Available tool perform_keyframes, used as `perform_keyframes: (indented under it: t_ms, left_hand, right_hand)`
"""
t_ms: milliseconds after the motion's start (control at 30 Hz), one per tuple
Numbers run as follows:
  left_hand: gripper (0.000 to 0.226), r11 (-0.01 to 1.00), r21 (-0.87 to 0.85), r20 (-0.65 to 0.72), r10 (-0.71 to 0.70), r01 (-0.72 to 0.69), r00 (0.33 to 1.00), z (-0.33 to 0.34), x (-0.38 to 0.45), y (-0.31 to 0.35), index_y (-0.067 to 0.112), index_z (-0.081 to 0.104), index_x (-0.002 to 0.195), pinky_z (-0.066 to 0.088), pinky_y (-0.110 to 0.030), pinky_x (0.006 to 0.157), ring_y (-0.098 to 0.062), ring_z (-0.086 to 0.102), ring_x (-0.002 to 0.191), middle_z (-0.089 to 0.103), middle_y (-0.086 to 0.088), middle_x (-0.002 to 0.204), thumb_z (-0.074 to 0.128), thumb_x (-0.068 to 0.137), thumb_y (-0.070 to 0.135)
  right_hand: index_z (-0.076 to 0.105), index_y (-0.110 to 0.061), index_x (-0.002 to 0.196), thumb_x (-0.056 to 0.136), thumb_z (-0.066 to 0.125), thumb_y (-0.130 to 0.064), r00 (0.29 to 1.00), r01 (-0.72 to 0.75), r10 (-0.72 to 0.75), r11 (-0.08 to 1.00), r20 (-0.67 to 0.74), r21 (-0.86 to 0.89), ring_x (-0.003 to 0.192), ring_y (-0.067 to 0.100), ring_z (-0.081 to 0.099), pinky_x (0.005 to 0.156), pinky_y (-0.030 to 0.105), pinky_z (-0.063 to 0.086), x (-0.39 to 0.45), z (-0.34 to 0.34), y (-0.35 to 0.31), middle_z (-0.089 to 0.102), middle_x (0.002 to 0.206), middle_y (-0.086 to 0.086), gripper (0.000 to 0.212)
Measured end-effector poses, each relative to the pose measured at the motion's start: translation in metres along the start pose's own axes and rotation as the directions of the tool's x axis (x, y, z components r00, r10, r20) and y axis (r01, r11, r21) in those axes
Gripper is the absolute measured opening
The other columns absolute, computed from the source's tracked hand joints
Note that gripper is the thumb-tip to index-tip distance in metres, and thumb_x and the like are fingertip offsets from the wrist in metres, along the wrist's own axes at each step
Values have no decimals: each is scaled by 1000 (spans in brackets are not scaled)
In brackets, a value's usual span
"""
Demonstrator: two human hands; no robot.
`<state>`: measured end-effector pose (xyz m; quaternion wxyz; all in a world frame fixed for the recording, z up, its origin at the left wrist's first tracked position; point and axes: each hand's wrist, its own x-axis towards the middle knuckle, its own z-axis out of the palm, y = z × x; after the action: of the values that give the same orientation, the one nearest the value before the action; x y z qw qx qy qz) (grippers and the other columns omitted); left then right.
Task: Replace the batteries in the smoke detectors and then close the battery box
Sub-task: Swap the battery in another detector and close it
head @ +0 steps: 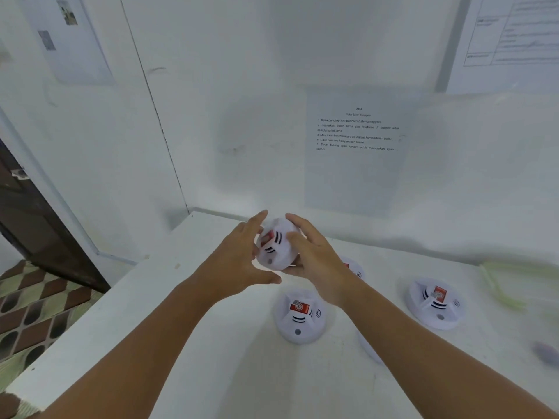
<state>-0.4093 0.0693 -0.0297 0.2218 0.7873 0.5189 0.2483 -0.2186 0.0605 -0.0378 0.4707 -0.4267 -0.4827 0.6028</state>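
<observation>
A white smoke detector [276,247] with a red label is held up above the white table [169,313], tilted toward me. My right hand [314,258] grips its right side and underside. My left hand [239,258] lies against its left side with fingers fairly straight and the thumb below. Three more detectors lie on the table: one [299,316] just below the hands, one [435,303] to the right, one [352,269] partly hidden behind my right wrist. A pale green battery box [514,282] sits blurred at the far right.
An instruction sheet [357,146] is taped on the wall behind the table. Another white round piece [369,347] peeks out under my right forearm. A small grey object [546,352] lies near the right edge. The table's left edge drops to a patterned floor [33,313].
</observation>
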Motion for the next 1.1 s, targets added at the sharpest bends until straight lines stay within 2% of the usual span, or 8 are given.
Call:
perform_keyframes:
  t_ms: [100, 267, 367, 434, 534, 700, 867, 1100]
  left_hand:
    - [90, 973, -224, -11, -52, 48, 999, -5, -1, -5, 39, 33, 155, 52, -17, 85, -9, 59, 108, 51, 11, 137, 86, 83, 26]
    - [38, 747, -605, 150, -232, 275, 961, -8, 10, -11, 40, 54, 142, 52, -34, 102, -21, 67, 108, 69, 0, 129, 55, 106, 30]
    - [39, 678, -682, 195, -196, 276, 961, -5, 15, -14, 37, 56, 141, 56, -35, 98, -23, 73, 99, 75, -3, 121, 59, 104, 24]
    - [44, 660, -707, 161, -202, 256, 966, -4, 19, -19, 35, 53, 144, 56, -34, 97, -23, 74, 103, 76, -5, 118, 60, 103, 20]
    - [50, 691, -682, 127, -212, 240, 969, 3, 26, -31, 34, 50, 149, 56, -38, 102, -23, 72, 111, 77, -8, 116, 60, 103, 16]
    - [54, 746, -622, 140, -194, 239, 971, 23, 38, -47, 36, 47, 151, 56, -40, 104, -24, 71, 112, 72, -11, 120, 63, 102, 20]
    - [52, 780, -571, 160, -202, 258, 966, 44, 47, -66, 37, 45, 152, 57, -37, 102, -27, 68, 115, 66, -13, 125, 58, 105, 19]
    - [48, 817, -527, 127, -197, 234, 972, 61, 44, -83, 42, 50, 148, 59, -37, 98, -23, 71, 109, 66, -8, 126, 57, 106, 21]
  right_hand:
    - [55, -36, 138, 109, 45, -22, 999, -49, 52, 989, -17, 143, 118, 27, 68, 92, 43, 61, 6, -9, 5, 65, 135, 4, 34]
    - [57, -32, 138, 108, 46, -20, 997, -72, 77, 971, -9, 230, 119, 28, 67, 96, 47, 59, 13, -11, 5, 66, 135, 5, 34]
    - [53, -34, 143, 108, 47, -21, 998, -63, 65, 984, -9, 164, 124, 26, 65, 102, 46, 55, 20, -12, 8, 64, 138, 2, 38]
    - [47, -41, 148, 105, 52, -29, 1000, -24, 23, 997, -14, -79, 127, 16, 60, 108, 40, 49, 23, -17, 11, 62, 140, -8, 45]
    - [34, -45, 154, 94, 71, -40, 1000, 30, -30, 892, 6, -450, 118, 5, 62, 107, 38, 50, 26, -26, 18, 64, 131, -15, 71]
    - [24, -50, 154, 85, 76, -47, 999, 10, -43, 694, -28, -720, 109, 3, 63, 112, 45, 43, 38, -33, 33, 61, 126, -22, 87]
    - [14, -46, 158, 84, 68, -62, 994, -72, -38, 466, -102, -882, 126, 15, 56, 121, 53, 5, 48, -31, 48, 61, 132, -11, 93]
    - [12, -45, 158, 81, 62, -74, 989, -114, -62, 266, -135, -957, 133, 25, 50, 118, 56, 7, 52, -28, 61, 62, 132, -5, 96]
